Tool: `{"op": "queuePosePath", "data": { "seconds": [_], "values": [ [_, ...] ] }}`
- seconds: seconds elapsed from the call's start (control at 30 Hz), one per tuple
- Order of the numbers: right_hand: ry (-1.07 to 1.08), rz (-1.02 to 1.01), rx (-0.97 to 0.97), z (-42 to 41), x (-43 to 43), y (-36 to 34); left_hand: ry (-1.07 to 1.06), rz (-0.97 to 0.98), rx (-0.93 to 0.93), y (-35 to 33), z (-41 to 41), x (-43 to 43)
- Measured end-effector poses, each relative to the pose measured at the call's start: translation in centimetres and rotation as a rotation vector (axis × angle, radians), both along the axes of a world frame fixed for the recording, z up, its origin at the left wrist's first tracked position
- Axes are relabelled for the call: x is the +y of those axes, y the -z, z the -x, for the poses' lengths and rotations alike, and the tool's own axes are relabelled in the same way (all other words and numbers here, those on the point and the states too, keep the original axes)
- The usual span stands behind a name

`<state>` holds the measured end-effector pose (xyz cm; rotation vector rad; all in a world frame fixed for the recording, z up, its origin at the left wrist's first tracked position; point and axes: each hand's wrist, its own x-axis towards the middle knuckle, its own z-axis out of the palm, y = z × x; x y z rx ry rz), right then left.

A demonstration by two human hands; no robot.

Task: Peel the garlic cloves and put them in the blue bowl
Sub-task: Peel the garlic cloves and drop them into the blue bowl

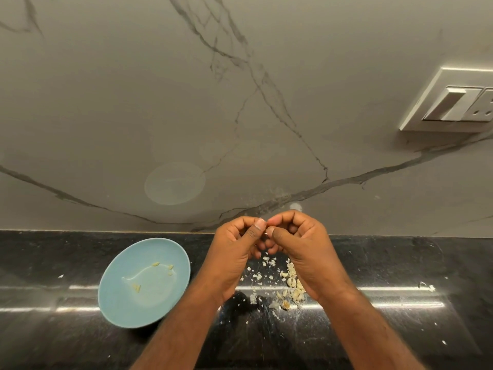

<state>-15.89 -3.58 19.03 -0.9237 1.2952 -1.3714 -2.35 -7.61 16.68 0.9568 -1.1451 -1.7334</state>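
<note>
Left hand (pixel 234 253) and right hand (pixel 302 251) pinching one garlic clove (pixel 264 231) (mostly hidden), clove pile (pixel 292 285) beneath, blue bowl (pixel 120 299) left

Left hand (pixel 234 252) and right hand (pixel 301 249) both bare. Left forearm (pixel 181 329) and right forearm (pixel 368 332) bare as far as the lower edge of view, each with fine dark hair. Nails cut short; left thumbnail (pixel 260 224) broad, squared at the tip. Creases over the knuckles and across both wrists. Faint lengthwise ridges on the back of each hand.
</note>
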Motion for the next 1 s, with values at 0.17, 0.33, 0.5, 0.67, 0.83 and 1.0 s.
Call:
{"op": "queuePosePath", "data": {
  "seconds": [0.17, 0.33, 0.5, 0.67, 0.83, 1.0],
  "values": [
    [0.013, -0.013, -0.069, -0.06, -0.13, -0.04, -0.017, -0.187, 0.196, -0.21, 0.37, -0.01],
    [-0.001, -0.004, -0.075, 0.25, 0.19, 0.19, -0.062, -0.231, 0.263, -0.36, 0.41, -0.12],
    [-0.019, -0.007, -0.079, 0.44, 0.30, 0.29, -0.109, -0.147, 0.206, -0.29, 0.38, -0.01],
    [-0.025, -0.014, -0.146, 0.46, 0.21, 0.19, -0.141, -0.058, 0.133, -0.25, 0.38, 0.08],
    [-0.024, -0.009, -0.180, 0.55, 0.19, 0.34, -0.126, -0.073, 0.142, -0.17, 0.25, 0.13],
    [-0.038, 0.003, -0.154, 0.52, 0.22, 0.28, -0.109, -0.160, 0.201, -0.42, 0.60, 0.33]
  ]
}}
